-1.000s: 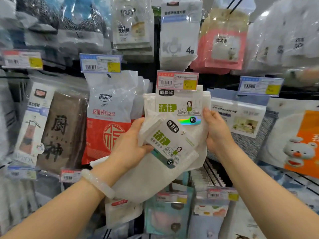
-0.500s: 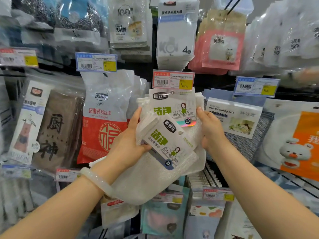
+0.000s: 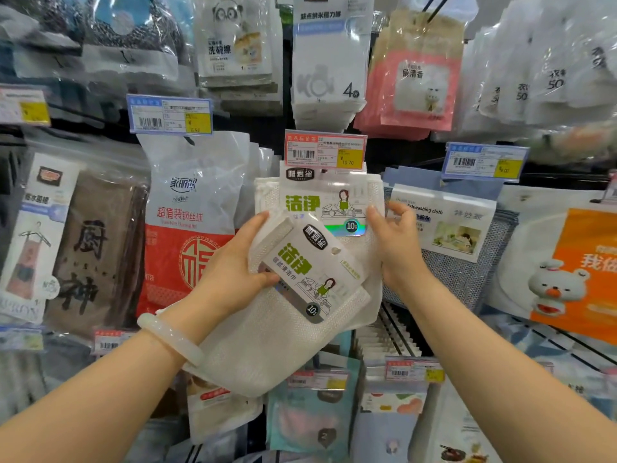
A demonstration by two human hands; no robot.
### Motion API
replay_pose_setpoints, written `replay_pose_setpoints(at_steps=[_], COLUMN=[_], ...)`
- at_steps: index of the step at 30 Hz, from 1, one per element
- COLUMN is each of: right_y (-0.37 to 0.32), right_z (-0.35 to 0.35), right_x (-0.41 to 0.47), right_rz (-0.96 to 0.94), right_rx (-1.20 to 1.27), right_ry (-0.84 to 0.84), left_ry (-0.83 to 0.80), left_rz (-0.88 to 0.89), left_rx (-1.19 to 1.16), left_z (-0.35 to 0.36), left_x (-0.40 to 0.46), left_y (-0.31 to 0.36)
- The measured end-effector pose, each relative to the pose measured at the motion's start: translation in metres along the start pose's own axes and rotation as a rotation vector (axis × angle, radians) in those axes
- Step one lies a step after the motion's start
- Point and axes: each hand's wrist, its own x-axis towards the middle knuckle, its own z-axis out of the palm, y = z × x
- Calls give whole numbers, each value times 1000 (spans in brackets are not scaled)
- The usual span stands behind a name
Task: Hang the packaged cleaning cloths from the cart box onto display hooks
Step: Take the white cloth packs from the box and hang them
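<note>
A white cloth pack [image 3: 267,332] with a white and green card label is tilted in front of the display, and my left hand [image 3: 230,272] grips it with the thumb on the label. Behind it hangs an identical cloth pack [image 3: 317,202] under a red price tag [image 3: 325,150]. My right hand [image 3: 397,242] rests at the right edge of the hanging pack, fingers spread and touching it. The hook itself is hidden behind the tag and packs. The cart box is out of view.
Packaged goods crowd the wall: a red and white steel-wool bag [image 3: 190,228] to the left, a dishwashing cloth pack [image 3: 447,235] to the right, a pink pack [image 3: 420,85] above, an orange bear pack [image 3: 574,269] far right. More packs hang below.
My right hand has loosened from the hanging pack's right edge and its fingers have spread. The left hand keeps the tilted pack in nearly the same place.
</note>
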Motion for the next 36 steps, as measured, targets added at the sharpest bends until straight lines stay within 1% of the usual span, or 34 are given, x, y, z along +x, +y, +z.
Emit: replay_pose_setpoints(at_steps=[3,4,5,7,10,13,16,19,25,28,30,33,36], right_y=[7,8,9,8,7,8,13,19,36,40,38,33,33], right_z=[-8,-9,-11,-14,-17,-14,-9,-3,6,10,12,9,-6], right_x=[-8,-9,-10,-9,-7,0,16,33,58,62,60,47,20], right_rz=[-333,-404,-428,-393,-336,-335,-318,-304,-270,-257,-227,-156,-128], right_rx=[-323,-433,-525,-608,-625,-695,-859,-958,-971,-975,-962,-907,-759], right_ry=[-101,-146,-177,-213,-235,-190,-153,-148,-119,-102,-122,-191,-188], left_ry=[-8,-11,-13,-16,-19,-27,-22,-17,31,40,40,38,44], left_rz=[-16,-24,-33,-48,-65,-89,-117,-141,-132,-144,-168,-178,-176], left_rx=[31,31,30,36,61,119,198,196,192,129,80,22,-104], left_z=[2,2,2,4,6,11,17,23,30,30,29,28,23], left_x=[3,4,5,5,7,11,22,29,27,23,20,14,11], left_y=[1,1,2,2,2,7,11,13,7,3,1,1,3])
